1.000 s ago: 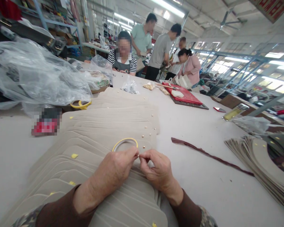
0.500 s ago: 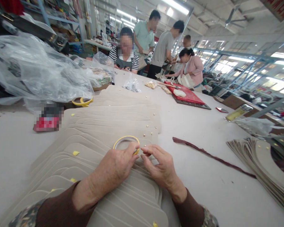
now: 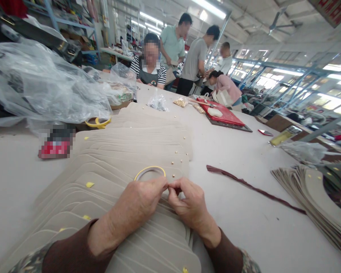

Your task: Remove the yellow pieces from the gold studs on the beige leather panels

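Observation:
My left hand (image 3: 144, 197) is closed on a thin roll of yellow tape (image 3: 150, 169), whose ring stands up behind the fingers. Right beside it, my right hand (image 3: 189, 199) is pinched, thumb against forefinger, with its tips meeting the left fingertips. What the right fingers pinch is too small to make out. Under both hands lies a wide, overlapping spread of beige flat pieces (image 3: 102, 170) with rounded ends. Some carry small yellow tape bits (image 3: 89, 185), and several small brass-coloured studs (image 3: 172, 163) dot their right side.
Another yellow tape roll (image 3: 98, 122) lies by clear plastic bags (image 3: 45, 83) at left. A dark brown strip (image 3: 252, 187) crosses the table at right, near a fanned stack of beige pieces (image 3: 307, 189). Farther back are a red board (image 3: 223, 112), a bottle (image 3: 284, 136) and several people.
My right fingers have closed into a pinch and moved left to meet my left fingertips. The tape roll has dropped slightly. A person in pink at the back has bent lower.

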